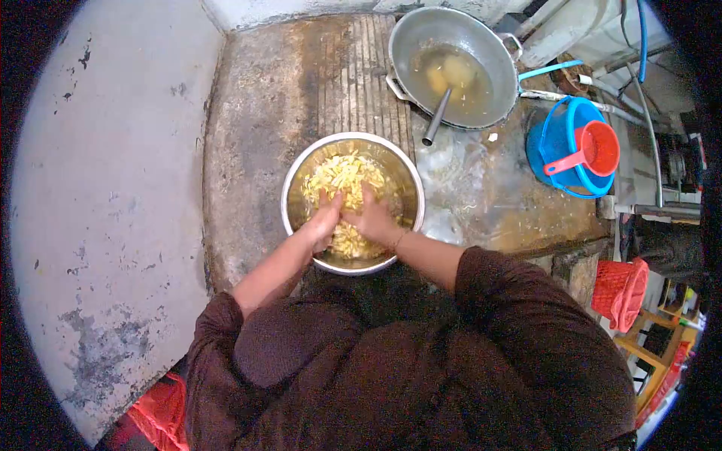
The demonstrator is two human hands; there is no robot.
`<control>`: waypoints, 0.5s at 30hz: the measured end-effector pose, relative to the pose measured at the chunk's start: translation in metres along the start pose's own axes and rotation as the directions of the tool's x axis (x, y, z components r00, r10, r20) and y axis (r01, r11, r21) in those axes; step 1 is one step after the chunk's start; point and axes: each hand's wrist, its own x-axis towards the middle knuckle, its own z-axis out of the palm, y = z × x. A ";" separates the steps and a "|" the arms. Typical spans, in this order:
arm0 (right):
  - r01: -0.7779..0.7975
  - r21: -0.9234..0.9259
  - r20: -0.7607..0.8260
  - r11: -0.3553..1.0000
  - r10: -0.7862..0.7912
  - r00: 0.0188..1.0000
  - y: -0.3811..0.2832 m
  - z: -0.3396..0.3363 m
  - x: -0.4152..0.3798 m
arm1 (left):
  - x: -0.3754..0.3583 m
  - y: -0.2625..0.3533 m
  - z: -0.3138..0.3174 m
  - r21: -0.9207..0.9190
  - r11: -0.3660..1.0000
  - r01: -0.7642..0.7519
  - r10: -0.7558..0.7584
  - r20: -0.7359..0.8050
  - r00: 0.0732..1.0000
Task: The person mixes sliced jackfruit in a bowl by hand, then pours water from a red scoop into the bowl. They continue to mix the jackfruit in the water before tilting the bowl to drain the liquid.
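Observation:
A round steel bowl [288, 197] stands on the concrete in front of me, holding many pale yellow cut strips [347, 174]; their kind is not plain from here. Both of my hands are down inside it. My left hand [325, 223] rests among the strips at the left of the middle, fingers stretched forward and a little apart. Beside it, my right hand [374, 222] reaches in from the right, thumb and fingers spread on the strips. The hands nearly meet at the bowl's middle, and some fingertips are hidden among the strips.
At the back right stands a large two-handled metal pan [401, 56] with cloudy water, pale lumps and a dark tube-like handle [437, 119]. A red dipper [599, 149] lies over a blue bucket [543, 154]. A wall [120, 188] runs along the left; a red basket [613, 289] is at right.

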 end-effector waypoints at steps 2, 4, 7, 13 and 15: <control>0.164 0.069 -0.085 0.984 -0.157 0.984 0.017 0.029 0.010 | -0.010 0.005 0.010 -0.289 0.957 0.003 0.010 0.046 0.999; 0.135 0.011 -0.175 0.991 -0.131 0.976 -0.010 0.033 -0.009 | 0.001 0.000 0.000 -0.470 0.882 0.040 0.029 0.139 0.990; 0.227 0.016 -0.126 0.974 -0.223 0.967 -0.040 0.018 -0.037 | -0.017 0.020 0.002 -0.586 0.810 0.028 0.029 0.088 0.996; 0.446 -0.145 -0.124 0.883 -0.463 0.877 -0.048 0.001 -0.031 | 0.004 -0.001 -0.002 -0.612 0.769 -0.182 0.097 -0.170 0.981; 0.453 -0.126 -0.028 0.883 -0.459 0.888 -0.049 -0.007 -0.018 | 0.012 -0.013 -0.008 -0.612 0.774 -0.162 0.085 -0.154 0.984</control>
